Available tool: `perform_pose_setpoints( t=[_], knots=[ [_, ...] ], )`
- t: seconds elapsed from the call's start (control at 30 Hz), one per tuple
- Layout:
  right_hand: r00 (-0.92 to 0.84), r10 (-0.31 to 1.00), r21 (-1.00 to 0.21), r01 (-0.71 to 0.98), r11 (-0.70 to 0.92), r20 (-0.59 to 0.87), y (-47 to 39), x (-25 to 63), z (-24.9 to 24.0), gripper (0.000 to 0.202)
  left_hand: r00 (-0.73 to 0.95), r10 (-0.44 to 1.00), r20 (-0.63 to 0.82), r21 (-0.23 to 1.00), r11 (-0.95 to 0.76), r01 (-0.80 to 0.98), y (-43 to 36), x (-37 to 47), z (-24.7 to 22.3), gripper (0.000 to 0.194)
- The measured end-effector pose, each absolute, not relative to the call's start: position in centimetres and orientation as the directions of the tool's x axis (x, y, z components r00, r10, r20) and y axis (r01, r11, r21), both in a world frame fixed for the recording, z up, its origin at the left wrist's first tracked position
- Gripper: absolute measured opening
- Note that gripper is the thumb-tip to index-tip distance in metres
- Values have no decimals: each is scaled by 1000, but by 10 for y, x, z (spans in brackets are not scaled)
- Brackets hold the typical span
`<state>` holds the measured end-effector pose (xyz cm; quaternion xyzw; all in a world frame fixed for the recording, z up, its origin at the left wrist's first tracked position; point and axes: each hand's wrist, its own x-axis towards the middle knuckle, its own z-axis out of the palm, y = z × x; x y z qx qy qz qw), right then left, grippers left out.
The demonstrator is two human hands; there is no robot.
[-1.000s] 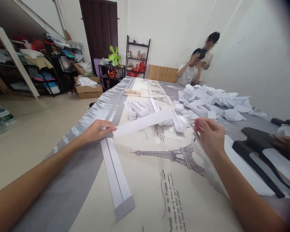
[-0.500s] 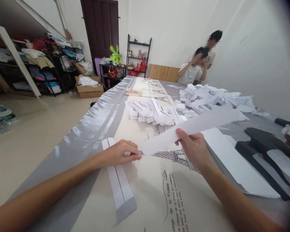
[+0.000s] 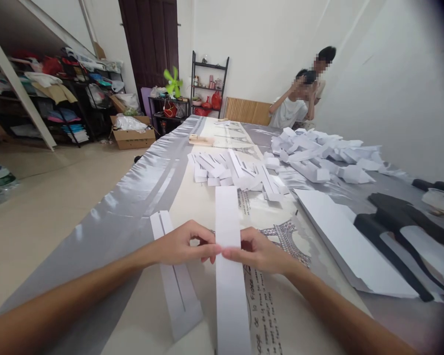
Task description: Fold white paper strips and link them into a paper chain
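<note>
A long white paper strip runs lengthwise away from me over the printed tablecloth. My left hand pinches its left edge near the middle. On the opposite edge my right hand grips it too, thumb on top and fingers behind, and the two thumbs nearly meet. Under my left wrist lies a folded paper strip with a dark slit along its length. Farther up the table sits a pile of folded white paper pieces.
A larger heap of folded paper lies at the back right. To my right are a stack of white sheets and black-edged items. Two people are at the far end. A cardboard box stands on the floor at left.
The paper strip has swung from slanting up to the right to pointing straight away from me. My right hand has moved left and down, close beside my left hand.
</note>
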<state>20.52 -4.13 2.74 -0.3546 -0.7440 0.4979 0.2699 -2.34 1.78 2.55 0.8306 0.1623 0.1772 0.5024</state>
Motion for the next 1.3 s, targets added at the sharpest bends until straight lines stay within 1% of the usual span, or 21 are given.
perform_pose_setpoints(
  t=[0.07, 0.17, 0.27, 0.33, 0.4, 0.47, 0.53, 0.6, 0.7, 0.77, 0.83, 0.97, 1.13, 1.3],
  knots=[
    [-603, 797, -943, 240, 232, 43, -43, 203, 28, 30, 887, 453, 90, 923, -373, 97, 15, -22, 24, 39],
    [-572, 818, -976, 142, 167, 57, -43, 199, 29, 29, 859, 508, 66, 953, -287, 97, 14, -21, 22, 39],
    [-496, 867, -996, 47, 75, 42, -44, 194, 26, 30, 809, 576, 117, 947, -309, 83, 13, -19, 20, 37],
    [-437, 899, -1000, 19, -15, -21, -44, 192, 22, 30, 756, 634, 164, 932, -350, 91, 13, -17, 17, 37],
    [-401, 908, -991, -2, -134, -122, -43, 192, 18, 28, 689, 695, 204, 921, -374, 105, 13, -15, 13, 38],
    [-401, 891, -969, -31, -244, -212, -43, 193, 16, 26, 621, 748, 236, 917, -384, 114, 13, -13, 10, 39],
    [-412, 873, -951, -46, -306, -261, -43, 194, 15, 25, 573, 781, 249, 919, -378, 115, 12, -11, 9, 38],
    [-401, 876, -951, -35, -309, -269, -44, 193, 15, 23, 555, 800, 229, 933, -343, 110, 12, -10, 11, 36],
    [-322, 915, -970, 49, -238, -241, -45, 190, 16, 20, 569, 807, 160, 962, -257, 93, 13, -11, 14, 34],
    [-269, 937, -972, 131, -193, -223, -45, 189, 15, 27, 562, 817, 131, 974, -213, 82, 16, -12, 14, 32],
    [-247, 942, -964, 194, -182, -228, -45, 189, 14, 31, 521, 845, 119, 980, -185, 76, 19, -14, 12, 32],
    [-271, 928, -950, 250, -187, -254, -44, 189, 14, 24, 412, 905, 109, 989, -142, 51, 29, -17, 6, 33],
    [-302, 929, -941, 318, -114, -215, -45, 189, 12, 29, 282, 951, 125, 992, -130, -2, 48, -24, 2, 34],
    [-315, 911, -926, 348, -149, -265, -47, 189, 13, 23, 150, 981, 124, 990, -111, -89, 70, -36, 0, 32]
  ],
)
